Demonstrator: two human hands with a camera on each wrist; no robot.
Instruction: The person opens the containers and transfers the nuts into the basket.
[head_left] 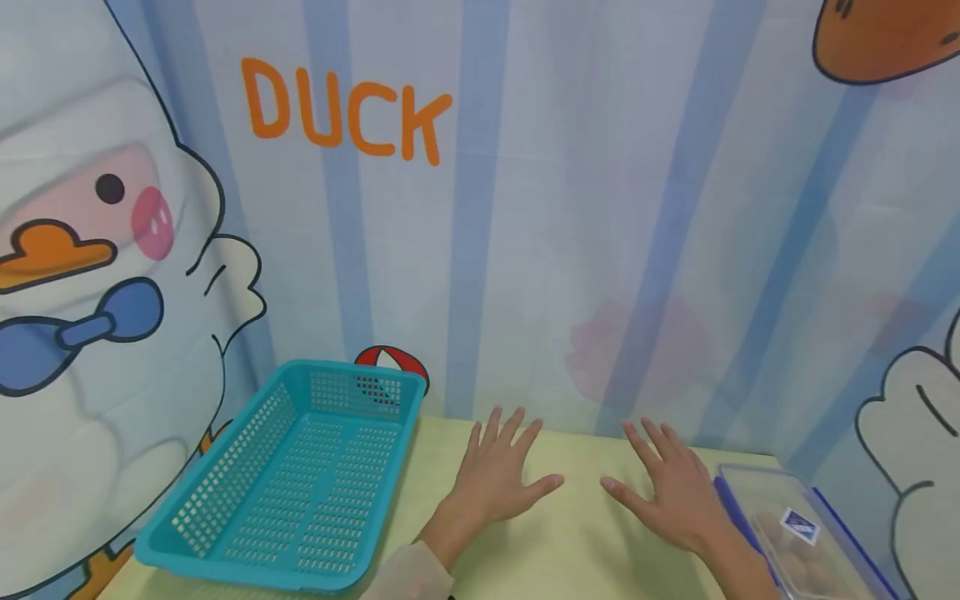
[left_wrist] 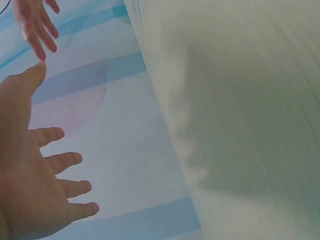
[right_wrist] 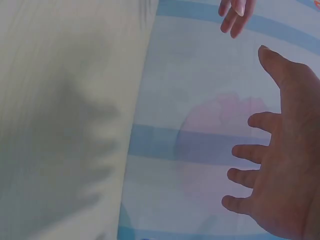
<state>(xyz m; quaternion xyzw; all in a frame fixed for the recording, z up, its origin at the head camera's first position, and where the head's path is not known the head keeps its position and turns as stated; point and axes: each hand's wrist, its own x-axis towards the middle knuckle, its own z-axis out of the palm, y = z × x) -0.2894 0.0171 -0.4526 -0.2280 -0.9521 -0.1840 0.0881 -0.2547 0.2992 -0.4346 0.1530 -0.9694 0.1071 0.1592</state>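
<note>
Both hands hover above a pale yellow tabletop (head_left: 555, 542), fingers spread and nothing held. The left hand (head_left: 491, 479) is nearer the turquoise plastic basket (head_left: 405, 467), which stands to its left; no contents show in the basket. Close to the right hand (head_left: 675, 492), on its right, lies a clear lidded container (head_left: 757, 483) with blue clips and several roundish, brownish things inside, their kind unclear. In the left wrist view the left palm (left_wrist: 30, 185) shows with straight fingers. The right palm (right_wrist: 285, 175) in the right wrist view looks the same, its shadow falling on the table.
A striped cloth backdrop (head_left: 540, 208) with duck drawings and the word DUCK (head_left: 345, 112) rises behind the table's back edge. The basket takes up the table's left side, and the container stands at its right edge, cut off by the frame.
</note>
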